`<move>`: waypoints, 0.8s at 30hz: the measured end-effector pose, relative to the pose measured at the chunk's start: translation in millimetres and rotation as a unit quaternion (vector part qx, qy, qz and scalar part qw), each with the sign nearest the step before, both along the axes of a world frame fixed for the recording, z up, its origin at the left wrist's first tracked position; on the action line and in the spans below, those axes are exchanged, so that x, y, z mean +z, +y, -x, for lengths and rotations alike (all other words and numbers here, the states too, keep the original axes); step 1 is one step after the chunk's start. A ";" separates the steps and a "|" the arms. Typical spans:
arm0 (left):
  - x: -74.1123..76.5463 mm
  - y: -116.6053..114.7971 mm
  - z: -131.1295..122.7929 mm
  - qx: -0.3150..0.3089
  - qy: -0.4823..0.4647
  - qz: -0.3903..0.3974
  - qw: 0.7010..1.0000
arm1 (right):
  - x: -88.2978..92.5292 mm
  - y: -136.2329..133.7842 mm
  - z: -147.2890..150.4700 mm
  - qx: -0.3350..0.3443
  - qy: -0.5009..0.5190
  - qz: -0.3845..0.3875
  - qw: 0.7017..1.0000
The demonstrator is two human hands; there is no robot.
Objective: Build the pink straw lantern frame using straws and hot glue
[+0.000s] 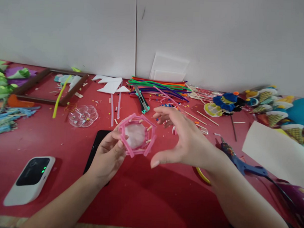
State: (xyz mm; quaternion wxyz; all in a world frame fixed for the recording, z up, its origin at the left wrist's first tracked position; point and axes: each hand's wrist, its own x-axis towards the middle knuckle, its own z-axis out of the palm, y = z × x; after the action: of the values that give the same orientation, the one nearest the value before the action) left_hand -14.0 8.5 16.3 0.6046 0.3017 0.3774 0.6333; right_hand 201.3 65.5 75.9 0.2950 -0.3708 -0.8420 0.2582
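My left hand (110,152) pinches the left side of a small pink six-sided frame (152,140), held up over the red table. Pink strips form its edges, short pale sticks show between them, and a whitish translucent piece (135,135) fills its middle. To the right of the frame, my right hand (181,141) is apart from it, thumb and fingers spread in a wide curve with nothing between them. Under my left hand lies a black phone (97,142), partly hidden by the hand.
Beyond the hands lie a green utility knife (142,99), a heap of coloured pipe cleaners (160,87) and white paper pieces (110,84). A blue glue gun (242,163) with a cord rests at right. At left are a white device (30,181), a clear flower-shaped tray (83,116) and a brown frame (39,99).
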 end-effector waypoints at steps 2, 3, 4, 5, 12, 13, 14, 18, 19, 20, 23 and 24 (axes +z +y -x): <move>-1.7 0.7 3.0 0.028 -0.013 0.007 0.999 | -4.4 -2.1 4.3 0.009 -0.018 0.064 0.998; -2.4 0.9 4.4 0.034 -0.013 0.008 0.999 | -7.6 -3.0 8.0 0.014 -0.022 0.090 0.996; -3.0 1.1 5.5 0.031 -0.009 0.011 0.999 | -11.3 -3.5 12.3 0.019 -0.017 0.111 0.994; -3.3 1.2 6.3 0.023 -0.002 0.014 1.000 | -15.4 -3.6 16.9 0.028 0.000 0.127 0.992; -4.0 3.3 2.2 0.015 0.047 -0.057 0.997 | -35.5 5.8 28.7 0.062 0.181 0.165 0.968; -5.0 3.4 1.6 0.020 0.062 -0.064 0.996 | -35.6 7.4 27.3 0.055 0.185 0.156 0.969; -6.3 3.4 1.4 0.022 0.081 -0.071 0.994 | -35.2 8.7 25.6 0.048 0.189 0.146 0.970; -12.5 3.8 4.1 0.011 0.179 -0.133 0.975 | -31.9 8.3 18.5 0.043 0.180 0.106 0.977; -13.7 3.9 4.9 0.007 0.211 -0.160 0.964 | -31.8 6.4 16.8 0.044 0.168 0.095 0.980; -14.7 3.9 5.5 0.002 0.245 -0.187 0.951 | -32.3 3.8 15.1 0.046 0.153 0.084 0.984; -15.9 2.8 5.4 -0.020 0.327 -0.239 0.914 | -39.5 -7.4 10.6 0.052 0.120 0.064 0.989; -16.0 2.0 4.7 -0.032 0.343 -0.240 0.908 | -43.7 -12.0 9.3 0.054 0.119 0.061 0.990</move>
State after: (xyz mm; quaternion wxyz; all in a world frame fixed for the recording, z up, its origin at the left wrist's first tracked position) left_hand -18.7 10.5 0.3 0.3673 0.6484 0.3878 0.5425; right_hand 191.9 53.5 32.2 0.3553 -0.3090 -0.8024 0.3667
